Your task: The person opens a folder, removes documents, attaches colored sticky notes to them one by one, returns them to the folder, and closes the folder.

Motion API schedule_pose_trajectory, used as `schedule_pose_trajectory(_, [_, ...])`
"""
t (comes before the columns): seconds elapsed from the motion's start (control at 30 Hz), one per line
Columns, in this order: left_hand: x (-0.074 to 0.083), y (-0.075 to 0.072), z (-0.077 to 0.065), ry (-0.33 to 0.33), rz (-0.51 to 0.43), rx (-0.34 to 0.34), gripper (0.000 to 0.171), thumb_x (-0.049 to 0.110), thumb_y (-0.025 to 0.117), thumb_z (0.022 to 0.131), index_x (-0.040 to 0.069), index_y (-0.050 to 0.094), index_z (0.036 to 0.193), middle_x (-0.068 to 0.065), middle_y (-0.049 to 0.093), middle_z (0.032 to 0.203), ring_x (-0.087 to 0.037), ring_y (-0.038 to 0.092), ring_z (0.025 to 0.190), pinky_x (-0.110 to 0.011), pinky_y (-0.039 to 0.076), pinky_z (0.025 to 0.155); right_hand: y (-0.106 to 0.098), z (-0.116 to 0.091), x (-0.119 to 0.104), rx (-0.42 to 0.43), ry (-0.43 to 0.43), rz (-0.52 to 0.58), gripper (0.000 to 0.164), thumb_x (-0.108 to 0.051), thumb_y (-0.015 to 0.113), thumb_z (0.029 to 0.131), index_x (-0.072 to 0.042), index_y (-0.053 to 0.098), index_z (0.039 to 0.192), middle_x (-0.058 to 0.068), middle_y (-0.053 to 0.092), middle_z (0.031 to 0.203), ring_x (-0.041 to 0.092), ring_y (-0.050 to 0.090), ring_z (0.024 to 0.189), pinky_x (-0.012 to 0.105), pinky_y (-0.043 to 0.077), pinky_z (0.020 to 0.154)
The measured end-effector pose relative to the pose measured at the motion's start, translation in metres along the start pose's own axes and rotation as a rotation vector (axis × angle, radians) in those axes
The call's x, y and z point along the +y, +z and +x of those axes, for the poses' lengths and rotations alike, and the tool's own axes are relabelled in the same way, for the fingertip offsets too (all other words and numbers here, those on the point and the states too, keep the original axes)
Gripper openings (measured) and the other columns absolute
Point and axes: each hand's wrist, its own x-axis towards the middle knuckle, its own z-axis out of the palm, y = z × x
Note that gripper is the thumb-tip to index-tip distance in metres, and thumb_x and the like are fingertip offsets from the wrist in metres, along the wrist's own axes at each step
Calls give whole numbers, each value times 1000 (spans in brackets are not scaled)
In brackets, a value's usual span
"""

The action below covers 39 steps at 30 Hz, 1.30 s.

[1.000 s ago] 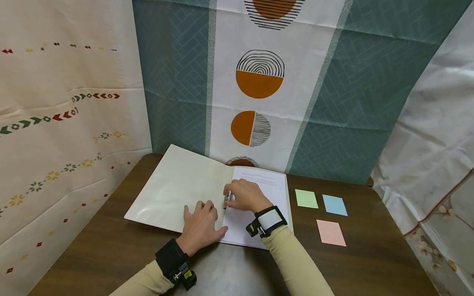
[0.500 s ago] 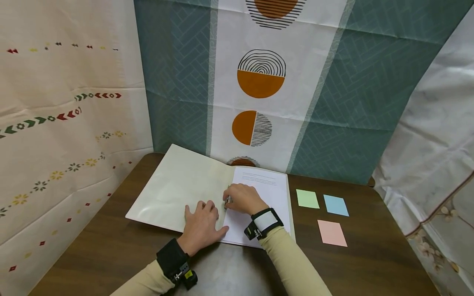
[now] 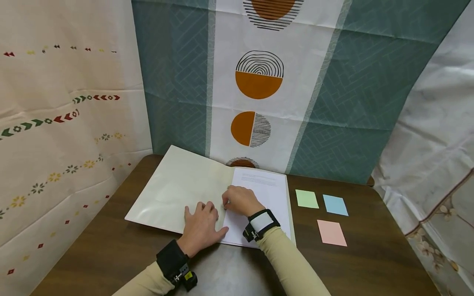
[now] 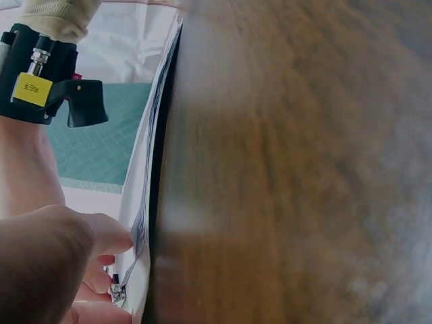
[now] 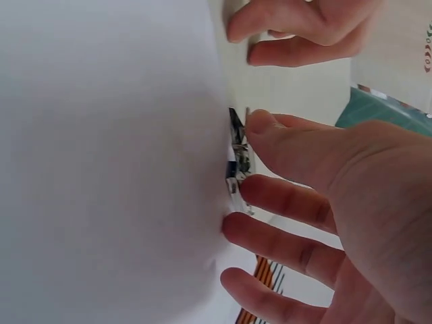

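A cream folder (image 3: 177, 185) lies spread on the table, with white printed paper (image 3: 272, 199) on its right side. Along the spine, a shiny metal lever clip (image 5: 239, 152) shows at the paper's left edge in the right wrist view. My right hand (image 3: 242, 200) holds the clip between thumb and index finger; its other fingers touch or hover by the paper. In the head view those fingers mostly cover the clip. My left hand (image 3: 201, 225) rests with spread fingers on the folder's lower middle, its thumb reaching the paper's lower left corner.
To the folder's right, green (image 3: 307, 199), blue (image 3: 335, 205) and pink (image 3: 331, 233) paper squares lie on the brown wooden table (image 3: 377, 246). A patterned cloth (image 3: 314, 144) hangs behind the table, with light cloths at both sides.
The clip's metal lever, raised and visible beside the right fingers earlier, is now lowered and mostly hidden under them. My right hand has shifted slightly down and left; the left stays put.
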Motion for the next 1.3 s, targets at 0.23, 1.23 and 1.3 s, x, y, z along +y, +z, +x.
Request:
schedule_pose_trajectory(0.23, [-1,2,0,-6,17,1,49,67,72,77,18,69,83,-5,61,101,-32,55,104,-77,40,94,6,2,-2,15,18,-6,6,-25,78,88,-26,74,84,-5,62,92,10,54,76,28,44,61])
schedule_pose_trajectory(1.23, [-1,4,-1,11,-7,11,48,66,74,76,18,68,82,-1,60,92,-28,56,95,-75,42,92,6,6,-3,-42,23,-6,13,-21,77,89,-24,67,81,-4,59,91,12,52,78,28,44,62])
schedule_pose_trajectory(1.3, [-1,4,0,12,-7,12,48,66,74,76,18,68,82,-1,60,91,-28,56,95,-75,42,91,6,7,-3,-56,25,-2,12,-21,76,90,-24,68,82,-4,59,91,12,52,79,28,43,63])
